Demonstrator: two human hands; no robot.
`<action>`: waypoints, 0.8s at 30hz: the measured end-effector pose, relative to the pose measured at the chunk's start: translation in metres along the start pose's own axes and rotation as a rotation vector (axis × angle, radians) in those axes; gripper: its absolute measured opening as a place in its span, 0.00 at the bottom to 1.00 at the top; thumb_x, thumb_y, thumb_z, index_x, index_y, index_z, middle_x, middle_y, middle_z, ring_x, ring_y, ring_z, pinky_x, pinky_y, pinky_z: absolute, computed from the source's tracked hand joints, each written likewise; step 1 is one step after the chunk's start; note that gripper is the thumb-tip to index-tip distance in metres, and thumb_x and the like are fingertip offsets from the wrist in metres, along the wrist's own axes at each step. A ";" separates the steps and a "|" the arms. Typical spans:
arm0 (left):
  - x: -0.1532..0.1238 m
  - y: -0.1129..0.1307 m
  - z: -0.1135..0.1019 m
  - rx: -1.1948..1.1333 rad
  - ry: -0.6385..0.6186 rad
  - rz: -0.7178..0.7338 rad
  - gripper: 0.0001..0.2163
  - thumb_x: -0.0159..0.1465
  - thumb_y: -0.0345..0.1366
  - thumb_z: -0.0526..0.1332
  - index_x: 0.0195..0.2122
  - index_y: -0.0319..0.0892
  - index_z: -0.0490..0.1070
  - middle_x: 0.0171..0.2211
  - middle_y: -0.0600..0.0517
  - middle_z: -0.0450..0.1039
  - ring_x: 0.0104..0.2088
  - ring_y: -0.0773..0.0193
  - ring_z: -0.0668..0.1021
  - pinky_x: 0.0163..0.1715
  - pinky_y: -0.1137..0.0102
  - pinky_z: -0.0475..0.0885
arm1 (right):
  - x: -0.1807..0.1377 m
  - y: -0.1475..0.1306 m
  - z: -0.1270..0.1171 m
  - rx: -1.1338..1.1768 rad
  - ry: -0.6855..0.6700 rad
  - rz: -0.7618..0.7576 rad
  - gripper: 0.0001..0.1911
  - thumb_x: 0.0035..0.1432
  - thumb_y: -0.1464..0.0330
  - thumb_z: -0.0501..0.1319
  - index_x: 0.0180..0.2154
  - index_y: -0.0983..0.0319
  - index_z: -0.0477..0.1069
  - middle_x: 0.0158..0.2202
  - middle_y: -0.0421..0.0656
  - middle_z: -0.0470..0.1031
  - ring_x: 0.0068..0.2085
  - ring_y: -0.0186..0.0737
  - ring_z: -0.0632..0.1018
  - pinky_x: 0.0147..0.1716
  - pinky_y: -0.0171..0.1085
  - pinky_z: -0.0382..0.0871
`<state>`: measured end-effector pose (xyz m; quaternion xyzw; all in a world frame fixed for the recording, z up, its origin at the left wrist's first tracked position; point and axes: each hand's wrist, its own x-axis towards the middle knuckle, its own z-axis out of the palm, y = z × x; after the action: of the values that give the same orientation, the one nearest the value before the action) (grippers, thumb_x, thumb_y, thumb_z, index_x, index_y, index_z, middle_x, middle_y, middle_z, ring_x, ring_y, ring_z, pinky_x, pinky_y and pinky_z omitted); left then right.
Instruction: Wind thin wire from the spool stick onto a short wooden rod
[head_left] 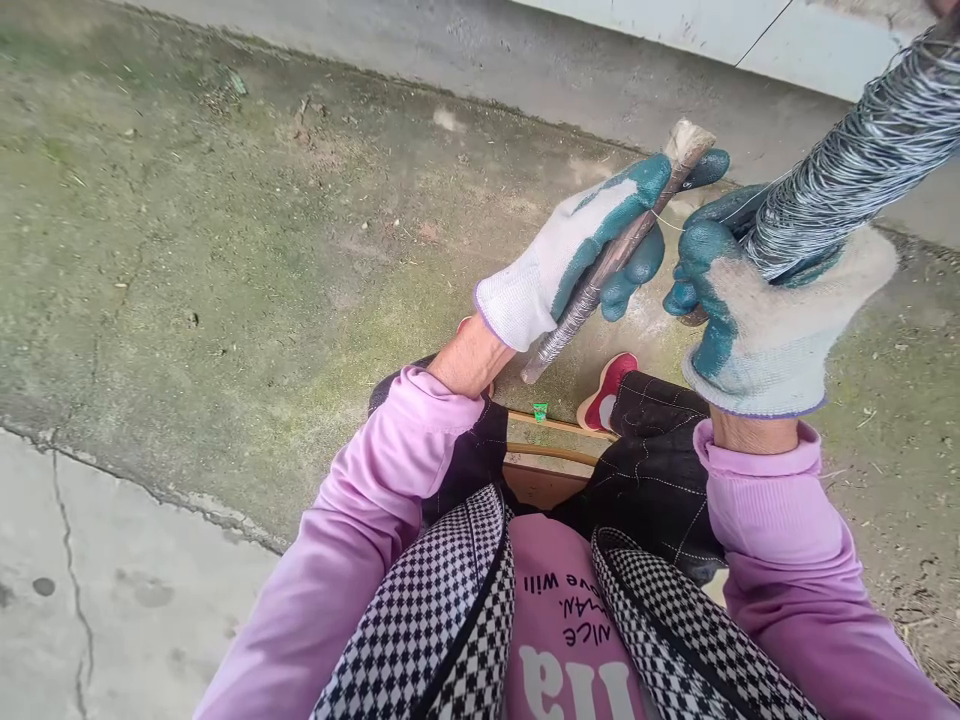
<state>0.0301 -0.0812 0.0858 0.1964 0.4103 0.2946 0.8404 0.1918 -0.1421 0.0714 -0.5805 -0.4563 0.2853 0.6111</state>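
My left hand (577,235), in a white glove with teal coating, is closed around a wooden stick (626,240). Thin wire is wound about the stick's lower part, and its pale upper end sticks out past my fingers. My right hand (787,310), gloved alike, grips the lower end of a thick spool of wire (855,155). Many loose silvery turns cover this spool, which slants up to the right and leaves the view. A thin wire strand (669,224) spans the gap between the two hands.
Below my hands is a mossy concrete floor (225,230). A cracked paler slab (135,590) lies at lower left. Along the top runs a low step with white tiles (675,30). The wooden seat (547,485) is between my legs, near a red shoe (607,390).
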 end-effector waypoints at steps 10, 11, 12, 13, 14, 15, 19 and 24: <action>0.012 0.001 -0.017 0.008 -0.268 0.203 0.14 0.77 0.20 0.65 0.45 0.42 0.90 0.31 0.57 0.73 0.31 0.69 0.79 0.39 0.75 0.84 | 0.004 -0.017 -0.006 0.069 0.102 0.130 0.13 0.55 0.65 0.82 0.26 0.54 0.79 0.25 0.36 0.71 0.21 0.35 0.72 0.16 0.37 0.64; 0.015 0.000 -0.016 0.009 -0.240 0.235 0.14 0.75 0.18 0.66 0.43 0.42 0.89 0.30 0.57 0.74 0.31 0.68 0.79 0.38 0.75 0.84 | 0.004 -0.017 -0.009 0.071 0.100 0.139 0.13 0.55 0.67 0.80 0.26 0.54 0.78 0.25 0.36 0.69 0.21 0.35 0.71 0.16 0.37 0.65; 0.018 -0.001 -0.015 0.007 -0.188 0.260 0.14 0.74 0.17 0.66 0.42 0.43 0.88 0.30 0.58 0.75 0.31 0.68 0.79 0.36 0.74 0.83 | 0.004 -0.016 -0.011 0.070 0.096 0.142 0.13 0.55 0.67 0.80 0.26 0.53 0.77 0.25 0.36 0.68 0.21 0.36 0.71 0.16 0.38 0.66; 0.022 -0.001 -0.013 0.003 -0.114 0.277 0.15 0.72 0.16 0.67 0.41 0.43 0.87 0.31 0.57 0.77 0.31 0.67 0.80 0.35 0.74 0.82 | 0.004 -0.016 -0.012 0.073 0.092 0.141 0.14 0.55 0.67 0.79 0.26 0.53 0.76 0.24 0.35 0.67 0.21 0.36 0.71 0.16 0.38 0.66; 0.025 -0.001 -0.011 0.001 -0.030 0.285 0.15 0.72 0.15 0.68 0.40 0.44 0.86 0.32 0.57 0.80 0.32 0.67 0.81 0.34 0.74 0.81 | 0.003 -0.015 -0.013 0.079 0.078 0.144 0.13 0.54 0.67 0.78 0.26 0.53 0.75 0.24 0.35 0.67 0.21 0.36 0.71 0.16 0.38 0.66; 0.027 0.000 -0.009 0.006 0.062 0.283 0.15 0.73 0.14 0.68 0.39 0.44 0.84 0.33 0.57 0.81 0.33 0.66 0.81 0.33 0.73 0.80 | 0.003 -0.015 -0.014 0.092 0.066 0.144 0.13 0.52 0.66 0.77 0.25 0.53 0.75 0.24 0.35 0.66 0.21 0.36 0.70 0.15 0.38 0.66; 0.041 0.005 -0.010 0.068 0.329 0.233 0.13 0.75 0.17 0.73 0.41 0.45 0.82 0.31 0.58 0.80 0.34 0.65 0.79 0.40 0.69 0.81 | 0.005 -0.015 -0.020 0.180 0.084 0.116 0.16 0.48 0.68 0.80 0.24 0.52 0.74 0.23 0.34 0.65 0.19 0.33 0.64 0.13 0.38 0.59; 0.059 0.001 -0.025 0.127 0.325 0.244 0.12 0.76 0.21 0.75 0.41 0.46 0.83 0.31 0.58 0.83 0.31 0.67 0.77 0.39 0.67 0.78 | 0.021 -0.007 -0.049 0.113 -0.070 0.193 0.26 0.58 0.55 0.88 0.33 0.51 0.72 0.29 0.36 0.65 0.21 0.38 0.69 0.13 0.40 0.59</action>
<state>0.0387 -0.0392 0.0381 0.2472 0.5312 0.3955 0.7073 0.2432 -0.1464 0.0876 -0.5760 -0.4026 0.3882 0.5961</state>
